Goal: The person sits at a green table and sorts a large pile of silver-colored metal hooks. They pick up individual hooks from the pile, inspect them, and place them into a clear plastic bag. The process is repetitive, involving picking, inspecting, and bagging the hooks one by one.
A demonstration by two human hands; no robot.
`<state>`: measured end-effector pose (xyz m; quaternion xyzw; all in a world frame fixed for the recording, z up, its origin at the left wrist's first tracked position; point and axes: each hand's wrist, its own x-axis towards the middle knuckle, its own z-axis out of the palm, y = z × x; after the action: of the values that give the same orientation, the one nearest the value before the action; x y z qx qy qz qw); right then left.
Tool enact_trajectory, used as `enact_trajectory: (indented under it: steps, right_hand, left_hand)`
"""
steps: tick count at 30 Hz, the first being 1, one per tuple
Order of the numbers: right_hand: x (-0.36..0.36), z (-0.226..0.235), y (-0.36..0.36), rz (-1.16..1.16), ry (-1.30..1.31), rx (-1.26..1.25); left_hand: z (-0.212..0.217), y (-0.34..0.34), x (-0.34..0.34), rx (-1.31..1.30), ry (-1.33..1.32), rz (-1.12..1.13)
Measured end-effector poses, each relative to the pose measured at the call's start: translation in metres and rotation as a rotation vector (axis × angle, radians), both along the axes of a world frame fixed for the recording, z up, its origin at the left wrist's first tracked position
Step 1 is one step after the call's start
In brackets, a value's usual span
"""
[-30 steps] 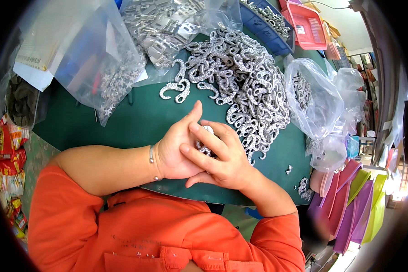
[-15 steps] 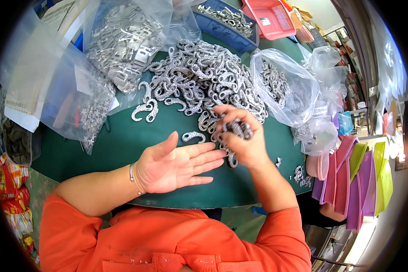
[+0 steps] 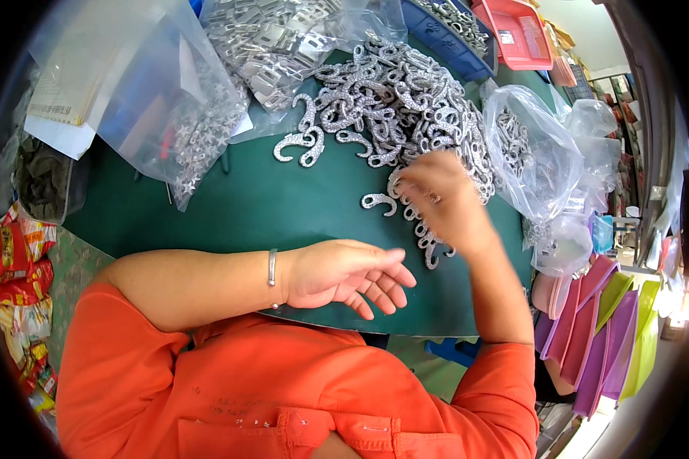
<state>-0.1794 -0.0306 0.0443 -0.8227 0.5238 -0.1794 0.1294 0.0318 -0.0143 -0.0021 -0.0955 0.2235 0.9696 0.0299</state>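
Presently the right hand (image 3: 436, 200), blurred, reaches into the heap of silver hooks (image 3: 406, 99) on the green table (image 3: 230, 206); its grip cannot be told. The left hand (image 3: 344, 271) rests loosely spread, holding nothing. Risk: tangled hooks could drag neighbours off the table edge.

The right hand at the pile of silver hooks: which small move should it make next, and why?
Probably close its fingers on one hook. The right hand is blurred over the edge of the hook pile, while the left hand waits open and empty on the green table.
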Motion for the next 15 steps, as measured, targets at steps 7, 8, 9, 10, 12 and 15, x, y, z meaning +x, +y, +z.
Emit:
enact_trajectory:
  steps: [7,8,9,10,12,15]
  right_hand:
    - [0.02,-0.014,0.012,0.024,-0.141,-0.032]
    - [0.025,-0.009,0.011,-0.049,-0.283,0.03]
    - [0.025,0.001,0.005,0.008,-0.397,0.236]
    - [0.029,0.009,-0.002,0.167,-0.449,0.303]
    - [0.038,0.009,-0.019,0.347,-0.389,0.238]
    - [0.064,-0.02,-0.039,0.283,-0.108,-0.098]
  left_hand:
    - [-0.012,-0.002,-0.002,0.33,-0.149,0.307]
    - [-0.011,-0.002,-0.003,0.372,-0.161,0.35]
    - [-0.013,-0.003,-0.002,0.381,-0.118,0.382]
    - [-0.015,-0.005,-0.002,0.386,-0.073,0.401]
    - [-0.014,-0.007,-0.001,0.362,-0.035,0.417]
    - [-0.015,-0.005,-0.005,0.232,-0.254,0.364]
